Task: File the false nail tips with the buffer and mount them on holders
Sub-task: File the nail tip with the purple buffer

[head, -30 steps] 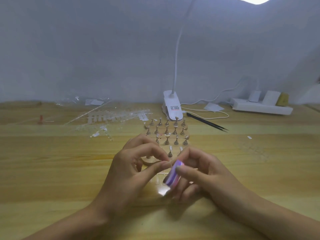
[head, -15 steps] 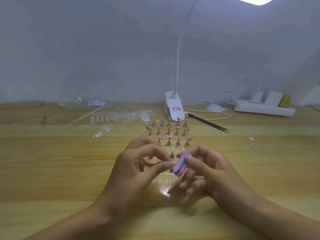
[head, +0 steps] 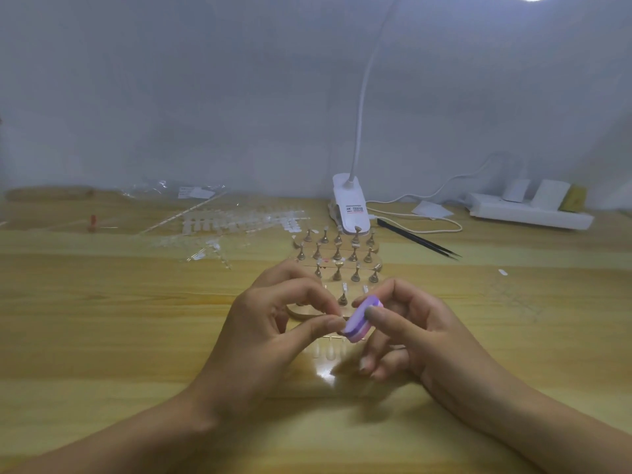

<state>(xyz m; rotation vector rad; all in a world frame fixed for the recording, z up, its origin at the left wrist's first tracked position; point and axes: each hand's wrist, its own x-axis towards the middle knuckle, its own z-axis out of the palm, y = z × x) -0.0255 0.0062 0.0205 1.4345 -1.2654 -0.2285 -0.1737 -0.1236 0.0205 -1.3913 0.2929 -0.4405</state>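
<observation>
While my right hand pinches the purple buffer between thumb and forefinger, my left hand meets it from the other side. Its thumb and forefinger are closed on a clear tip, of which barely a sliver shows. That pinch touches the buffer's left edge. The buffer is tilted, its far end higher, and I hold both hands low over the table, near its middle. My other right fingers curl loosely beneath, pointing down toward the wood.

Under the hands lies a short row of loose tips, pale against the grain. Just beyond my knuckles stand the holders, small brassy pegs in rows on clear bases. Some of the nearer ones carry a tip, though I cannot tell how many.

Behind them sits the white clip of a lamp, its neck bending up out of view. Black tweezers lie to its right, and farther right a white power strip rests by the wall. Off to the left, clear strips of tips are scattered beside crumpled plastic wrap.
</observation>
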